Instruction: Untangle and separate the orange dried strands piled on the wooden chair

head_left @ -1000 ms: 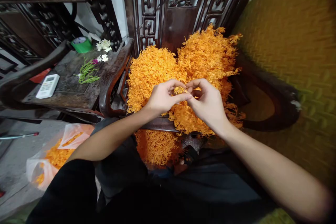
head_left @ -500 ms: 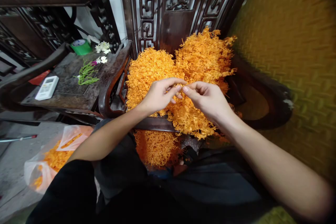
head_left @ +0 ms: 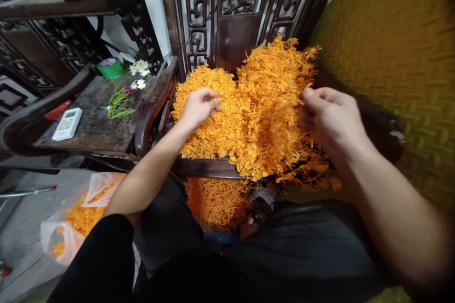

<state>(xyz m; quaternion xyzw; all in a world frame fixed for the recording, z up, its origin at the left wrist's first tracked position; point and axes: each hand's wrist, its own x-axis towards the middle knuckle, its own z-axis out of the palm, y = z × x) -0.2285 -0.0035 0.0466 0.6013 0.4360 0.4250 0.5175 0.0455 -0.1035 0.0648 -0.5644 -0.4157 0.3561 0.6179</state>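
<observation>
Two big heaps of thin orange flowers lie side by side on a dark wooden chair: a left heap (head_left: 213, 137) of blossoms and a taller right heap (head_left: 277, 73) with stalks showing. Over the left heap, my left hand (head_left: 199, 110) hovers with loosely curved fingers apart and nothing visible in them. My right hand (head_left: 334, 113) is raised at the right heap's outer edge, thumb and forefinger pinched together; whatever lies between them is too small to make out. Below the seat edge, between my legs, more orange stalks (head_left: 216, 201) are piled.
On the dark side table (head_left: 95, 128) at left lie a white remote control (head_left: 67, 124), green tape (head_left: 111, 68), white flowers (head_left: 140, 67) and green stems (head_left: 120, 104). A plastic bag (head_left: 85, 213) of orange petals rests on the floor. The chair's carved back (head_left: 241, 38) rises behind the heaps.
My hands, fingertips together before, have moved apart. The left has gone left over the left heap; the right has swung right and up to the right heap's outer edge.
</observation>
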